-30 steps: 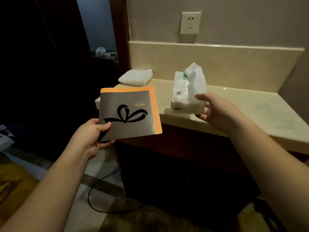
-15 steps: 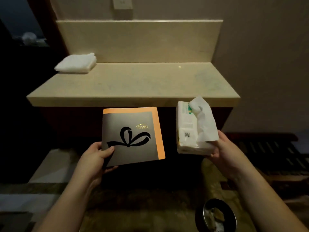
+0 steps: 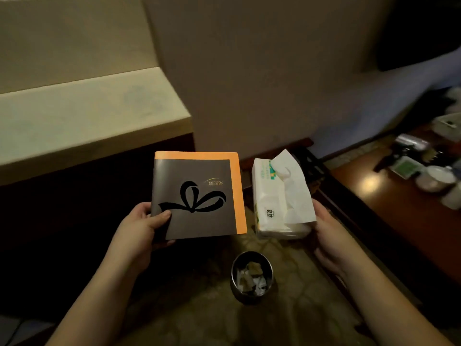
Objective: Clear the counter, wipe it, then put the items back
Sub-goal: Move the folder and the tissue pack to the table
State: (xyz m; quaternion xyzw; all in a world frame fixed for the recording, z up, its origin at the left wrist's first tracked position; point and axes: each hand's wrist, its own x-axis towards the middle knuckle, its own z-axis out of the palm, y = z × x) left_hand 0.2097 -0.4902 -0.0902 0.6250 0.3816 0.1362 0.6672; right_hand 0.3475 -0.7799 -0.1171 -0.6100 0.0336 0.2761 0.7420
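Left hand [image 3: 139,228] pinches a booklet [image 3: 197,196] by its corner; right hand [image 3: 331,236] grips a tissue pack [image 3: 277,201], both above a bin [image 3: 252,275].

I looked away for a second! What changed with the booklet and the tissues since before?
Both came off the counter and were carried to the right, now held over the floor above a small bin. Unchanged: the left hand grips the booklet, and the right hand holds the tissue pack.
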